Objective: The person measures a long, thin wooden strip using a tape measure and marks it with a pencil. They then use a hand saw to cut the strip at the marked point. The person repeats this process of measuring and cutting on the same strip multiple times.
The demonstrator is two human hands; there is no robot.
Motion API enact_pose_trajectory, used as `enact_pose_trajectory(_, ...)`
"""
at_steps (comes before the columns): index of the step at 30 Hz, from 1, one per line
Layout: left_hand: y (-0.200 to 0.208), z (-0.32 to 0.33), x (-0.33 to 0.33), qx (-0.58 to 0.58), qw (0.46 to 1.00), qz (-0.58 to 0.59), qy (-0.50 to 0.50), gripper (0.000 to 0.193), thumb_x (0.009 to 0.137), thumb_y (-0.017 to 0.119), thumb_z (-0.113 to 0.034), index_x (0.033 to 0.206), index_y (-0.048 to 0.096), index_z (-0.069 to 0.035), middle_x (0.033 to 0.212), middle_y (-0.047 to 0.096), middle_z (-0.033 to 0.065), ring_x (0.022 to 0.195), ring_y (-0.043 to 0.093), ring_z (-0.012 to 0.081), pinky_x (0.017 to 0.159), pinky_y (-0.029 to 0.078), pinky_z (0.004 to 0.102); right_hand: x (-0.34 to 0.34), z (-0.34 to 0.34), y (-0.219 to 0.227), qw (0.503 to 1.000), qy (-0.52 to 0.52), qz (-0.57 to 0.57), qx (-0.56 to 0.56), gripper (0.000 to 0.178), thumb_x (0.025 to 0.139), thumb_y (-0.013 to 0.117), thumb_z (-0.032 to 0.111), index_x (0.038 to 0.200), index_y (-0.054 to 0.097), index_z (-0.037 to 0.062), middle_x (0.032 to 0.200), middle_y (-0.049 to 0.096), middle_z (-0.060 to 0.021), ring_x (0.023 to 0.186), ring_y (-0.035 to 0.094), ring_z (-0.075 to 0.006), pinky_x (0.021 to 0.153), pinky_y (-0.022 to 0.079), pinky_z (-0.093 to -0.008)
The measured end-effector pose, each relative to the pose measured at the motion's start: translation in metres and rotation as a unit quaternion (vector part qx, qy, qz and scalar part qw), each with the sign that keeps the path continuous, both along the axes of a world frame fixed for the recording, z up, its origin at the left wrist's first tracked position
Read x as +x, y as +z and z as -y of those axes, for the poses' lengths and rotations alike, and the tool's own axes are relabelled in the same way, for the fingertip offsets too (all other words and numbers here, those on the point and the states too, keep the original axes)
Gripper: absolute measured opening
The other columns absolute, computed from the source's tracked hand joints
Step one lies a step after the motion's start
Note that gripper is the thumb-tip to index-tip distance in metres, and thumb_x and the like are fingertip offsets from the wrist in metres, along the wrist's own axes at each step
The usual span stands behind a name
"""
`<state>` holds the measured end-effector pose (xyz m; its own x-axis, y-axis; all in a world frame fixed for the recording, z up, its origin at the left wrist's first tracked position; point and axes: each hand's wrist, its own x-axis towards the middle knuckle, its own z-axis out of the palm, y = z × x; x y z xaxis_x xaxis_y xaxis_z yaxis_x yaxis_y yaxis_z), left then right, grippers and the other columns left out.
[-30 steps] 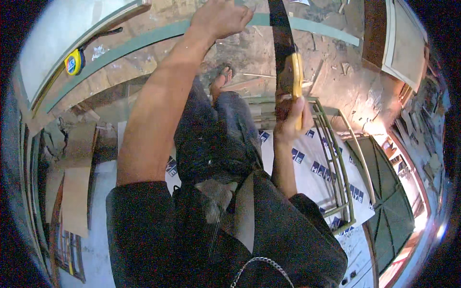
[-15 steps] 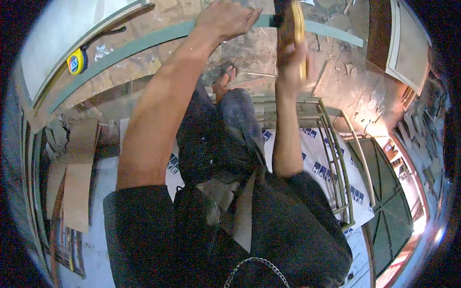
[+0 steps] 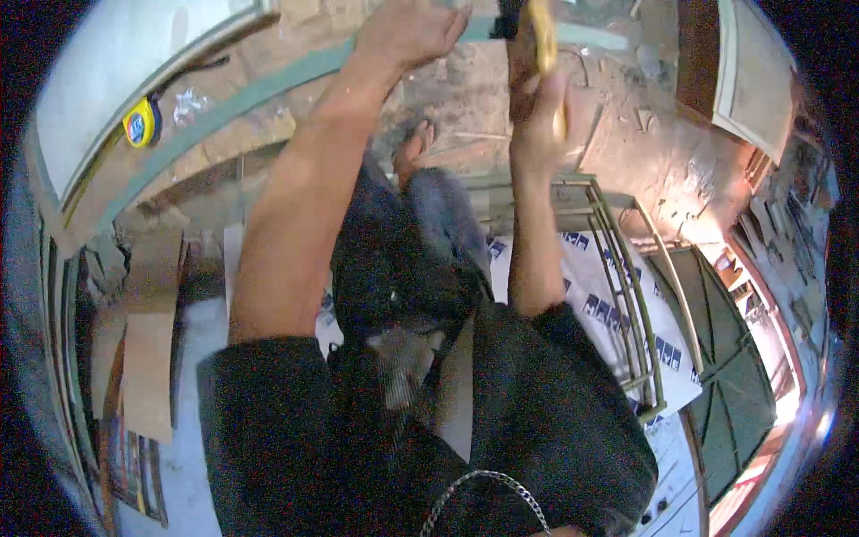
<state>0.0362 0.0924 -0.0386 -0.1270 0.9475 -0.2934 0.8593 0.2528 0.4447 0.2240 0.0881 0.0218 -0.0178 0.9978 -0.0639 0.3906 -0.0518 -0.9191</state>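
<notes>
A long grey-green strip (image 3: pixel 242 100) runs in a curve across the far side. My left hand (image 3: pixel 413 31) is over it, its fingers curled in; whatever they grip is hidden. My right hand (image 3: pixel 541 116), a little blurred, is wrapped round a yellow and dark hand tool (image 3: pixel 542 36). The tool stands up across the view, its top cut off by the upper edge, and its black part is beside the strip. Its exact kind does not show. Left of the strip lies a yellow tape measure (image 3: pixel 138 123) at the edge of a pale panel (image 3: pixel 116 80).
Pale panels (image 3: pixel 756 80) lean at the far right. A greenish slatted frame (image 3: pixel 640 331) lies on a white printed sheet (image 3: pixel 617 309) right of my legs. Brown boards (image 3: pixel 148 376) are at the left. My bare foot (image 3: pixel 412 148) rests on the scrap-strewn floor.
The view has shifted slightly. My right hand stays round the tool, which sits a little higher. My left hand remains curled over the strip.
</notes>
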Motion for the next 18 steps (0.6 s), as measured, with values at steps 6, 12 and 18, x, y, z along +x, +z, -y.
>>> enact_pose_trajectory(6, 0.014, 0.005, -0.003, 0.048, 0.999, -0.002, -0.021, 0.052, 0.097, 0.033, -0.046, 0.087, 0.071, -0.013, 0.08, 0.066, 0.0218, 0.077, 0.065, 0.0414, 0.071, 0.053, 0.0525, 0.023, 0.039, 0.034, 0.999, -0.009, -0.019, -0.037, 0.042, 0.097, 0.053, 0.035, 0.079, 0.063, -0.0011, 0.06, 0.056, -0.0029, 0.055, 0.047, -0.0084, 0.05, 0.039, -0.0268)
enact_pose_trajectory(12, -0.001, -0.014, -0.016, 0.094, 0.995, -0.027, 0.002, 0.051, 0.097, 0.034, -0.044, 0.084, 0.071, -0.011, 0.077, 0.067, 0.0204, 0.075, 0.066, 0.0399, 0.071, 0.054, 0.0513, 0.042, -0.013, -0.029, 0.983, -0.068, -0.168, -0.005, 0.037, 0.096, 0.057, 0.033, 0.079, 0.063, 0.0007, 0.064, 0.053, 0.0018, 0.058, 0.047, -0.0095, 0.053, 0.038, -0.0237)
enact_pose_trajectory(18, 0.018, -0.006, -0.007, 0.075, 0.997, -0.006, 0.008, 0.05, 0.096, 0.037, -0.045, 0.084, 0.07, -0.01, 0.072, 0.065, 0.0217, 0.072, 0.066, 0.0402, 0.07, 0.053, 0.0509, 0.158, 0.035, -0.004, 0.983, -0.181, 0.021, -0.004, 0.033, 0.097, 0.056, 0.028, 0.084, 0.062, -0.0018, 0.069, 0.054, -0.0008, 0.061, 0.047, -0.0073, 0.055, 0.04, -0.0211)
